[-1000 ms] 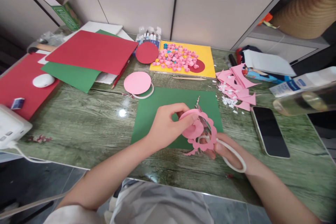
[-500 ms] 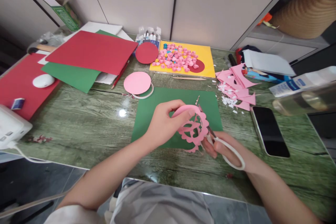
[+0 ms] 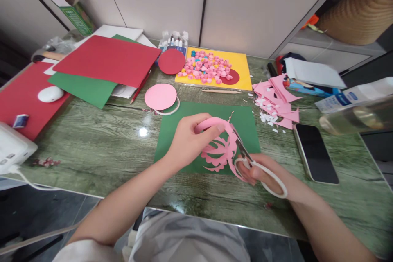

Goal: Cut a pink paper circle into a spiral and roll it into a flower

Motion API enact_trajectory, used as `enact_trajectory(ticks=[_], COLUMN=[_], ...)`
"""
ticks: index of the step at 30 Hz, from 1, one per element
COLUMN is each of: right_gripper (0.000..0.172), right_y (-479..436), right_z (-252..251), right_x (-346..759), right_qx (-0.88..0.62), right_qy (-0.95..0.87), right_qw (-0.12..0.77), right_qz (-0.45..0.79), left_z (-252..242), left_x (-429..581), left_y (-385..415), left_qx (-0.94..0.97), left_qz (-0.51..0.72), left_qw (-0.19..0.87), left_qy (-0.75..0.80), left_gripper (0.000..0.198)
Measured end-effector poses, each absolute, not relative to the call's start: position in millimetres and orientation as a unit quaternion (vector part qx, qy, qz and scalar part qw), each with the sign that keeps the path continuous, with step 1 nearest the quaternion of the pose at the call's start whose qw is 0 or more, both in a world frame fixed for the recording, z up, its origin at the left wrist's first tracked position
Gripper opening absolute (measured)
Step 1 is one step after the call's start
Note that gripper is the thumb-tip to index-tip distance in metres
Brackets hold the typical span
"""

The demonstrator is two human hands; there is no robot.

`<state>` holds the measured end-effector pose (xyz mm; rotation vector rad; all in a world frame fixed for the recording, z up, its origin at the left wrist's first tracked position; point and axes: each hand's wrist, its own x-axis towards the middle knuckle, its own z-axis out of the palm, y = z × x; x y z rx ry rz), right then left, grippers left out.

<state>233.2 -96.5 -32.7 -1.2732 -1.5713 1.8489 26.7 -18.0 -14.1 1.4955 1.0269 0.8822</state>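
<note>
Between thumb and fingers, my left hand (image 3: 190, 139) pinches a pink paper cutout (image 3: 219, 149) with a scalloped edge and curved slits. My right hand (image 3: 264, 172) grips scissors (image 3: 245, 155) by their white handles. The scissor blades point up and away, lying against the right edge of the pink paper; whether they are spread is hard to make out. A thin curled sliver of paper stands near the blade tips. Below both hands lies a green sheet (image 3: 172, 147), partly covered by the cutout and my left hand.
Beyond the green sheet are a pink disc (image 3: 160, 96), a red disc (image 3: 172, 62) and a yellow sheet (image 3: 242, 61) bearing many small pink curls. Pink scraps (image 3: 278, 98) and a phone (image 3: 316, 153) lie to the right. Red card (image 3: 107, 59) and a white mouse (image 3: 50, 94) are at left.
The pink cutout has turned and flexed between my hands, its slit part swinging left and its lower strip hanging nearer my right hand. More of the scissor blades shows now.
</note>
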Motion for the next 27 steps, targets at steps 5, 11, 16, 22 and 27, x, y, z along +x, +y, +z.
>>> enact_trajectory(ticks=[5, 11, 16, 22, 27], right_gripper=[0.052, 0.05, 0.051, 0.053, 0.05], right_y=[-97.1, -96.8, -94.0, -95.8, -97.7], right_z=[-36.0, -31.9, -27.6, -27.4, -30.3], right_x=[236.5, 236.0, 235.6, 241.1, 244.8], right_qx=[-0.44, -0.443, -0.444, -0.454, -0.439], right_qy=[-0.566, -0.56, -0.566, -0.556, -0.557], right_qw=[0.204, 0.189, 0.168, 0.141, 0.137], right_qz=[0.667, 0.675, 0.674, 0.682, 0.691], left_z=[-14.2, -15.9, -12.8, -7.4, -2.6], left_x=[24.3, 21.7, 18.6, 13.0, 8.9], left_y=[-15.2, -12.1, -8.3, -4.5, -2.2], left_qx=[0.624, 0.614, 0.62, 0.629, 0.656], left_qz=[0.379, 0.392, 0.373, 0.325, 0.289], left_qw=[0.527, 0.532, 0.553, 0.581, 0.576], left_qy=[0.435, 0.432, 0.413, 0.403, 0.394], left_gripper=[0.027, 0.024, 0.027, 0.027, 0.028])
